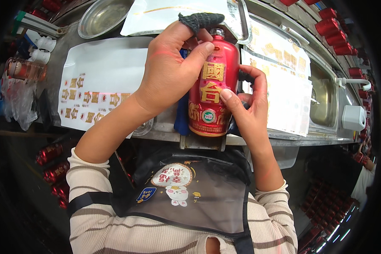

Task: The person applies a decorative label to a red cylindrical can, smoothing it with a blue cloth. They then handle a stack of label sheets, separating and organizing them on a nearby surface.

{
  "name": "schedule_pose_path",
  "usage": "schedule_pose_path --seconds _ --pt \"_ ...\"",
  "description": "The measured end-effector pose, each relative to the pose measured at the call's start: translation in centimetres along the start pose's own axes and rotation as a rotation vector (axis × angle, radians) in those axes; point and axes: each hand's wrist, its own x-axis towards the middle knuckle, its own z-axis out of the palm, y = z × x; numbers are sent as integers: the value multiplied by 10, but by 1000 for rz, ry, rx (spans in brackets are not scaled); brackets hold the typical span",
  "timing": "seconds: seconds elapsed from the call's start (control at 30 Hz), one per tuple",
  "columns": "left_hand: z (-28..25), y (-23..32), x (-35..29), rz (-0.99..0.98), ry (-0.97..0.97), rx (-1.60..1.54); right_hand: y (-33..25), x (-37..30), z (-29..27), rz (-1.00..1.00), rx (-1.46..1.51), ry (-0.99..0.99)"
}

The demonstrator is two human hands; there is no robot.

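A glossy red bottle (pixel 213 83) with raised gold characters and a small round green-and-white label stands or leans at the counter's near edge, its clear cap at the top. My left hand (pixel 173 59) is at the bottle's shoulder, thumb pressed by a small gold-and-red sticker (pixel 216 48). A dark knitted finger cover (pixel 201 20) wraps its extended index finger, above the cap; other fingers curl beside the neck. My right hand (pixel 253 110) grips the bottle's right side, thumb on the front near the lower character. Its other fingers are partly hidden behind, with dark covers showing.
White sheets of gold stickers lie at left (pixel 101 55) and right (pixel 283 110). A metal bowl (pixel 101 19) sits back left, with a plastic bag (pixel 21 99) beyond the left sheet. At right is a sink (pixel 324 114) with a white jug (pixel 354 117); red bottles (pixel 331 31) line the back right.
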Motion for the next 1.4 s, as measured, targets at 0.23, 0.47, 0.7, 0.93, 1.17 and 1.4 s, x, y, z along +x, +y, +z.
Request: schedule_pose_path --seconds 0.23,0.47,0.7,0.93,1.17,1.4 --pt "6 -6 -42 -489 53 -518 14 -1 -9 -56 124 -45" --pt "3 16 -57 -501 -153 -579 21 7 -24 -34 106 -176" --pt "10 6 -66 -485 -167 -397 2 21 -21 -577 -503 -104" --pt "11 8 -66 -470 -170 -425 -4 22 -20 -540 -496 -137" --pt "13 6 -67 -473 -177 -393 -6 26 -20 -549 -577 -149" --pt "16 6 -68 -449 -113 -379 -6 25 -20 -536 -627 -141"
